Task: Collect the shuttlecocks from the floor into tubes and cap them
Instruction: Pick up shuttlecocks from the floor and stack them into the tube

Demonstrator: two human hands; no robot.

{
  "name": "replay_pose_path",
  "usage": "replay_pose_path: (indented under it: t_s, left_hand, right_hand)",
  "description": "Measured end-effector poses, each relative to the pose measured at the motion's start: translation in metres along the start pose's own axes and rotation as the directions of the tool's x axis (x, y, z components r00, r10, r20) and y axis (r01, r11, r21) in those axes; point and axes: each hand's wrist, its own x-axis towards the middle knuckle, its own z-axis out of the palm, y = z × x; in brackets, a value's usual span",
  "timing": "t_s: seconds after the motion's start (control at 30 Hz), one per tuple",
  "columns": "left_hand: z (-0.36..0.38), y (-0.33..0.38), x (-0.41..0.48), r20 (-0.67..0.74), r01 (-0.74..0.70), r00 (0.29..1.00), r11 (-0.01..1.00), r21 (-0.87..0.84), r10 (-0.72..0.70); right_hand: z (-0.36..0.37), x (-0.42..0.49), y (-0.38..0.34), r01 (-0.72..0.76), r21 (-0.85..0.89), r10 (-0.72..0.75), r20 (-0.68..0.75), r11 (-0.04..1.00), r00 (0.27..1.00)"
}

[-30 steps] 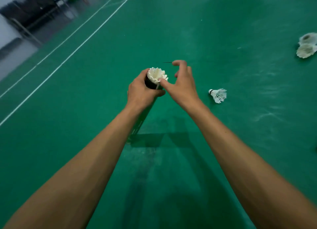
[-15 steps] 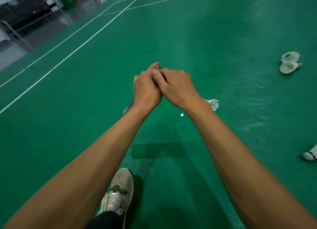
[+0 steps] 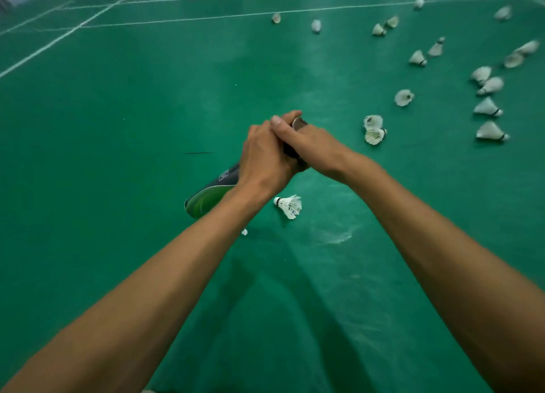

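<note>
With the left hand gripping the tilted shuttlecock tube and the right hand curled round its top end, the cap probably wants pressing down squarely until seated, before gathering the shuttlecocks lying on the floor.

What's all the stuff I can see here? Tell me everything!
Floor: one, green, under everything.
Lines: several, white, far end and left of the floor.
Tube: one, dark with a green end, tilted, held above the floor.
Shuttlecocks: about twenty, white, scattered on the floor, mostly far right; one close by, right of the tube's green end.
Feather bit: one, white, on the floor.
Hands: two; left hand grips the tube, right hand wraps its top end.
</note>
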Motion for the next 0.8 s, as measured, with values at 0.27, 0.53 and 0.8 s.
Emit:
replay_pose_path:
  t_s: [0.27,0.53,0.8]
  left_hand:
    - [0.021,-0.015,0.053,0.129,-0.098,0.988,0.99,0.1,0.084]
    - [0.052,-0.054,0.083,-0.041,-0.069,0.997,0.998,0.005,0.07]
    - [0.076,-0.066,0.071,-0.038,-0.104,0.994,0.993,-0.055,0.102]
  right_hand:
    - [-0.017,0.064,0.01,-0.39,0.342,0.358,0.154,0.855,0.921]
    - [0.021,0.084,0.005,-0.362,-0.012,0.293,-0.563,0.932,0.773]
    - [0.021,0.092,0.02,-0.507,0.252,0.55,-0.141,0.824,0.823]
